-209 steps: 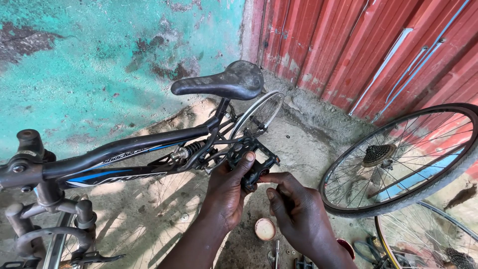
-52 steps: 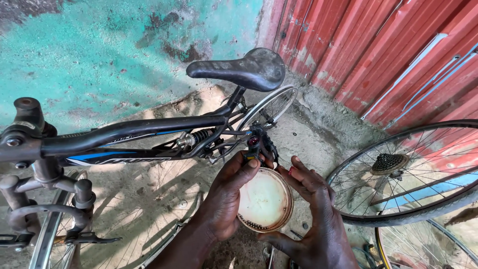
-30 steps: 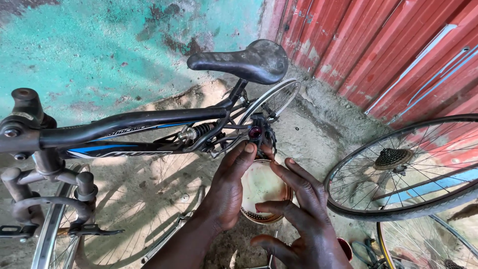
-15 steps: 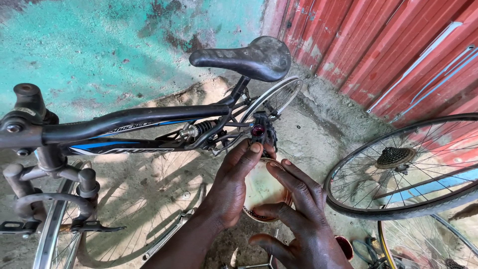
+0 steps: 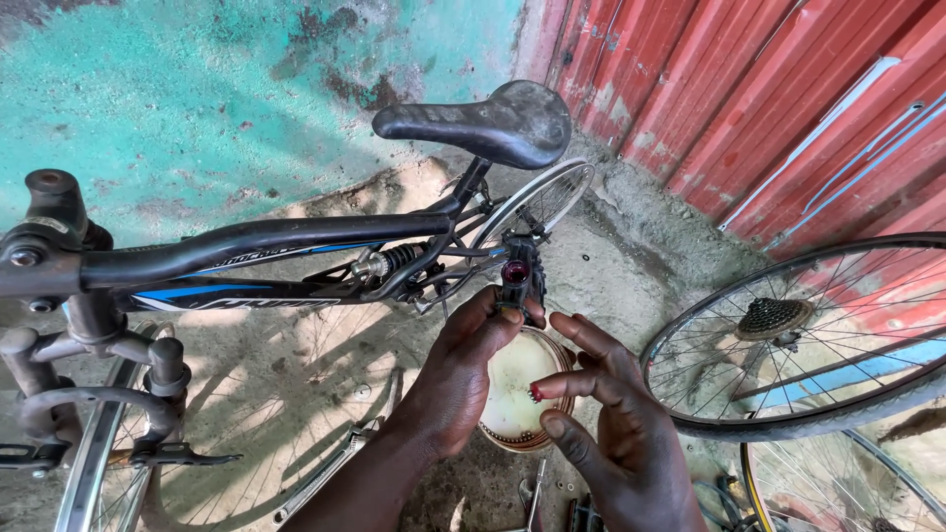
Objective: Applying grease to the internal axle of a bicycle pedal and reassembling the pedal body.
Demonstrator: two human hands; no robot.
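A black bicycle (image 5: 296,241) with a black saddle (image 5: 483,123) stands across the view. My left hand (image 5: 463,369) reaches up, and its fingertips grip the black pedal (image 5: 519,283), which carries a dark red blob on its end. My right hand (image 5: 616,433) hovers just to the right with its fingers spread and a red dab on one fingertip. Between and below both hands lies a round tin of pale grease (image 5: 514,394), partly covered by them. I cannot tell whether the tin rests on the ground.
A loose wheel with a gear cassette (image 5: 778,320) leans at the right, with another wheel (image 5: 838,483) below it. A red corrugated wall (image 5: 769,89) and a teal wall (image 5: 197,89) stand behind. A metal tool (image 5: 325,473) lies on the dirt ground.
The tin, lifted in plain sight earlier, now sits lower, half hidden by my hands. My left fingers have climbed onto the pedal. My right hand has spread open beside it.
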